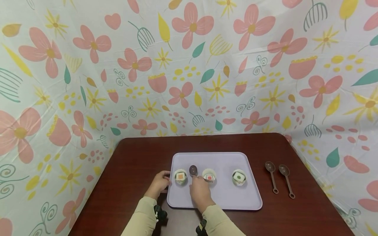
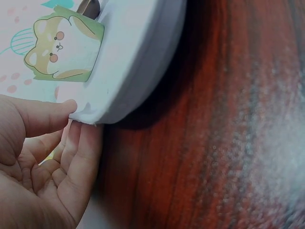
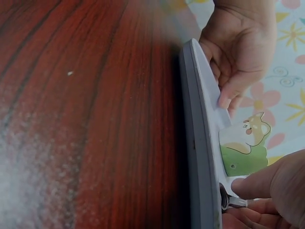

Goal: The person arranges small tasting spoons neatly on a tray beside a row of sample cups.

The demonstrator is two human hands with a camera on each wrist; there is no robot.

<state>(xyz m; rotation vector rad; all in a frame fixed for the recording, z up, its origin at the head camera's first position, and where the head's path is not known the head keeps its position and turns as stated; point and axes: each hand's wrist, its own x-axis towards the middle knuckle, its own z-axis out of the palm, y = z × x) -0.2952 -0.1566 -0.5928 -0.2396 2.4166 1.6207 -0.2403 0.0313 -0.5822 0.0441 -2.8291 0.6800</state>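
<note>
When viewed from the near side: brown tabletop (image 1: 141, 149); upon it, lilac tray (image 1: 224, 164), pinched at left rim by left hand (image 1: 159, 182); right hand (image 1: 200, 193), curled around handle of brown spoon (image 1: 193, 170), between left cup (image 2: 71, 47) and middle cup (image 1: 209, 171).

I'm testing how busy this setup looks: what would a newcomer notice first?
Probably the flowered cloth behind the table, crowded with pink blooms. Then the pale tray on it, bearing three small cups in a row. The left hand pinches the tray's left edge; the right hand holds a brown spoon between the left and middle cups.
</note>
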